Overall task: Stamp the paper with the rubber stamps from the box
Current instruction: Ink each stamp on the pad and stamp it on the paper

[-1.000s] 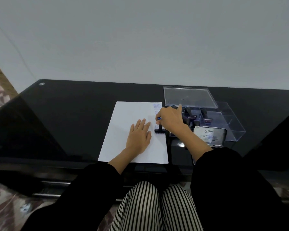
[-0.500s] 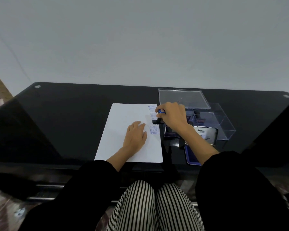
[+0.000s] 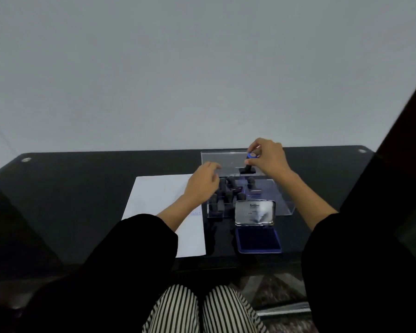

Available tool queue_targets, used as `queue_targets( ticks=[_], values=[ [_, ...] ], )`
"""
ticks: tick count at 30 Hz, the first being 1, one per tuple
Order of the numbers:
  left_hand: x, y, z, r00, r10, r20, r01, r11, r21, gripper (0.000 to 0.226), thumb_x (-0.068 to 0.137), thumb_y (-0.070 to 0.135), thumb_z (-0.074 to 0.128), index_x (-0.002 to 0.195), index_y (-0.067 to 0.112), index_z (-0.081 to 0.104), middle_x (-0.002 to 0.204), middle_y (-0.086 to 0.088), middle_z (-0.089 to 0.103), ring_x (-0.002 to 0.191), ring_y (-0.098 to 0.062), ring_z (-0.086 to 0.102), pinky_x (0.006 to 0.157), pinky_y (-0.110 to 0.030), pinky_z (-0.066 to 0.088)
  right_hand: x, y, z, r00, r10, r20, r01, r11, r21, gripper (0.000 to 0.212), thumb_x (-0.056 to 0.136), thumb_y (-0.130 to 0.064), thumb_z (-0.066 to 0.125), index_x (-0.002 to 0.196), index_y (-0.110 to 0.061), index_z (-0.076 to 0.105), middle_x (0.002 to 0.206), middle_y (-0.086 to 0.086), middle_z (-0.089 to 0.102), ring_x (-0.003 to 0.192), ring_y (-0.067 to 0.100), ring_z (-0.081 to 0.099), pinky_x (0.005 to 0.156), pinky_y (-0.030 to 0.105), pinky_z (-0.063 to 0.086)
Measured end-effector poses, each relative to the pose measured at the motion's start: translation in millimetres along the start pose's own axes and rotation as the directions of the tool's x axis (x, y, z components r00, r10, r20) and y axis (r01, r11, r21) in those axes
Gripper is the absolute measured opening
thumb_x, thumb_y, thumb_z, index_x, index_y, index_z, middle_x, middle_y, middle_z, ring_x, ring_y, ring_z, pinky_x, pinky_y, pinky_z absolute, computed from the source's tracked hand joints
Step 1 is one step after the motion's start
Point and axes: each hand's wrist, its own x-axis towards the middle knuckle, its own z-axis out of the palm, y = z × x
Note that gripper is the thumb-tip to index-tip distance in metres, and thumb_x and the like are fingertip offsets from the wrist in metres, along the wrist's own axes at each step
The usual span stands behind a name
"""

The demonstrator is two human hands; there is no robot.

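My right hand [image 3: 269, 158] pinches the blue-capped knob of a black rubber stamp [image 3: 248, 167], holding it over the far part of the clear plastic box [image 3: 281, 203]. Several dark stamps [image 3: 228, 188] stand inside that box. My left hand [image 3: 202, 186] hovers at the box's left rim with fingers loosely curled, holding nothing. The white paper [image 3: 159, 203] lies to the left on the black table, with blue stamp marks partly showing by my left forearm. An open blue ink pad [image 3: 258, 239] with its shiny lid up sits in front of the box.
The box's clear lid [image 3: 222, 159] lies flat behind the box. The glossy black table [image 3: 82, 188] ends near my striped knees, with a pale wall beyond its far edge.
My right hand carried the stamp off the paper and over to the box. My left hand left the paper and moved to the box's left side. The camera view shifted right.
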Motion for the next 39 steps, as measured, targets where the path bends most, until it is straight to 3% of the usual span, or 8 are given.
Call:
queue_targets(
  ticks=[7,13,18,23,31,39],
  values=[
    [41.9,38.7,21.4,0.989,0.066,0.131,-0.069,0.997,0.02,0.039,0.095,0.01,0.04,0.134,0.008,0.046,0.14,-0.009,0.046,0.128,-0.023,0.044,0.105,-0.033,0.035,22.0,34.8,-20.8,0.997,0.081,-0.01,-0.081,0.995,-0.066,0.027,0.077,-0.012,0.075,0.102,-0.006,0.066,0.106,0.013,0.068,0.097,0.021,0.062,0.075,0.021,0.04],
    [70.9,37.5,57.9,0.975,0.087,0.206,-0.098,0.994,0.045,0.042,0.096,0.014,0.039,0.137,0.008,0.043,0.144,-0.009,0.043,0.134,-0.022,0.038,0.11,-0.033,0.031,43.5,66.9,-9.5,0.993,0.12,-0.014,-0.121,0.987,-0.109,0.029,0.08,-0.011,0.071,0.108,-0.004,0.066,0.109,0.014,0.068,0.102,0.023,0.063,0.084,0.024,0.046],
    [87.7,24.1,89.9,0.96,0.095,0.265,-0.136,0.981,0.141,0.047,0.099,0.023,0.034,0.145,0.012,0.029,0.156,-0.009,0.021,0.146,-0.024,0.015,0.119,-0.038,0.015,65.4,98.9,12.2,0.986,0.168,0.007,-0.165,0.973,-0.163,0.024,0.08,-0.008,0.071,0.102,-0.005,0.062,0.105,0.013,0.067,0.098,0.025,0.064,0.088,0.033,0.052],
    [91.4,8.4,116.1,0.951,0.061,0.304,-0.138,0.961,0.238,0.051,0.101,0.034,0.026,0.148,0.017,0.019,0.159,-0.005,0.005,0.148,-0.02,0.0,0.119,-0.042,0.005,77.9,119.4,38.0,0.975,0.19,0.116,-0.151,0.947,-0.282,0.018,0.081,-0.009,0.07,0.098,-0.003,0.067,0.103,0.013,0.069,0.097,0.026,0.065,0.088,0.036,0.053],
    [92.3,3.6,123.1,0.959,0.08,0.27,-0.144,0.964,0.225,0.051,0.101,0.034,0.024,0.149,0.018,0.017,0.159,-0.003,0.007,0.148,-0.019,0.001,0.119,-0.041,0.001,77.7,134.6,67.2,0.971,0.192,0.143,-0.105,0.88,-0.464,0.023,0.089,-0.004,0.057,0.112,-0.002,0.061,0.114,0.019,0.062,0.103,0.033,0.061,0.087,0.037,0.05],
    [91.3,4.5,122.4,0.961,0.078,0.267,-0.142,0.963,0.229,0.05,0.101,0.034,0.024,0.148,0.017,0.019,0.159,-0.003,0.008,0.148,-0.018,0.002,0.119,-0.044,-0.001,76.4,132.8,67.6,0.974,0.184,0.134,-0.091,0.854,-0.512,0.022,0.088,-0.007,0.06,0.11,0.0,0.058,0.113,0.019,0.06,0.102,0.033,0.062,0.083,0.035,0.05]
  ],
)
